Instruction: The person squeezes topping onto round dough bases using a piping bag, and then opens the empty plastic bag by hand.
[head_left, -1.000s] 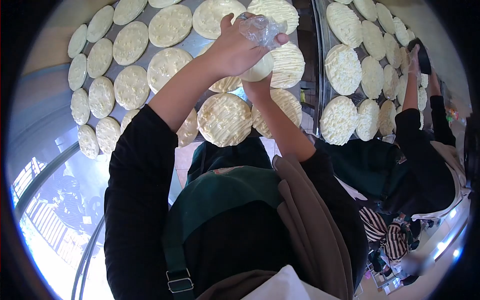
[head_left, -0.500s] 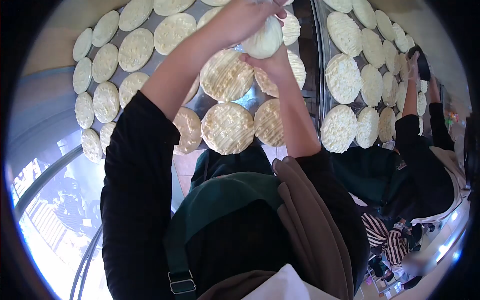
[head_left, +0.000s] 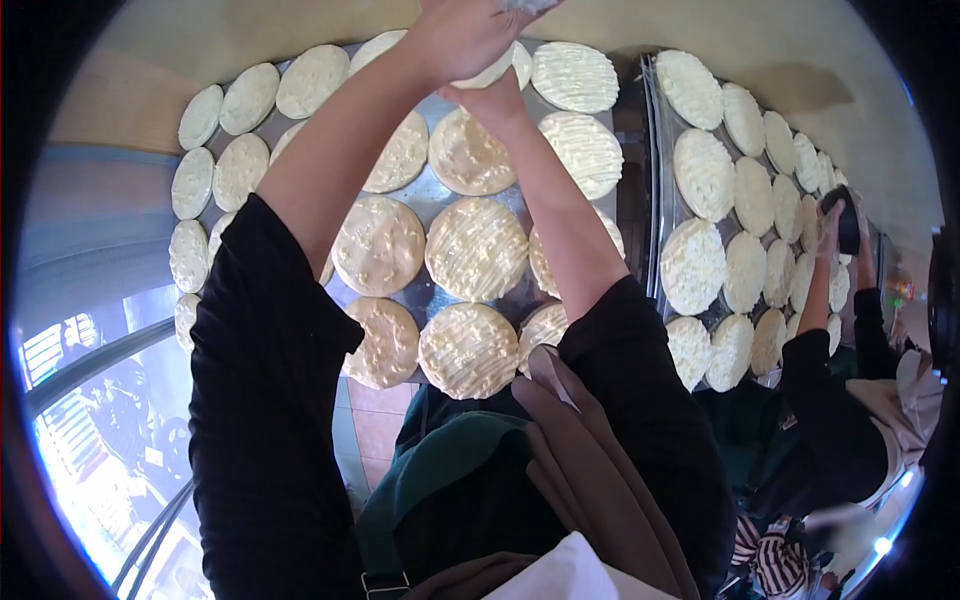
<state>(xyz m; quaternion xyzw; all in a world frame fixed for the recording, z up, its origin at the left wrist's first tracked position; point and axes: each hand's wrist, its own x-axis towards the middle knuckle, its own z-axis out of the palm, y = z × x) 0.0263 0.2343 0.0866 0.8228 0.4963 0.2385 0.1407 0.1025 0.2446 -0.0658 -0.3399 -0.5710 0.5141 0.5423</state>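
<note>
My left hand (head_left: pixel 470 38) is at the top edge, closed around the upper part of a pale, filled piping bag (head_left: pixel 488 74). Clear crumpled plastic (head_left: pixel 527 5) shows by its fingers. Just below, my right hand (head_left: pixel 490 98) grips the bag from underneath; most of its fingers are hidden, as is the bag's tip. Under my forearms lie round flat dough discs with pale cream, some striped like the disc (head_left: pixel 476 250) and some lumpy like the disc (head_left: pixel 378 245). They rest in rows on a metal tray (head_left: pixel 425 192).
A second tray of topped discs (head_left: pixel 693 266) stands to the right, past a dark gap (head_left: pixel 632 150). There a co-worker's hands (head_left: pixel 830 225) hold a dark object (head_left: pixel 848 220). A glass panel (head_left: pixel 110 430) is at the lower left, and a wall runs behind the trays.
My view has tilted up, so trays and discs sit lower in the picture. Both hands have moved farther toward the back with the piping bag, now mostly covered by my left hand.
</note>
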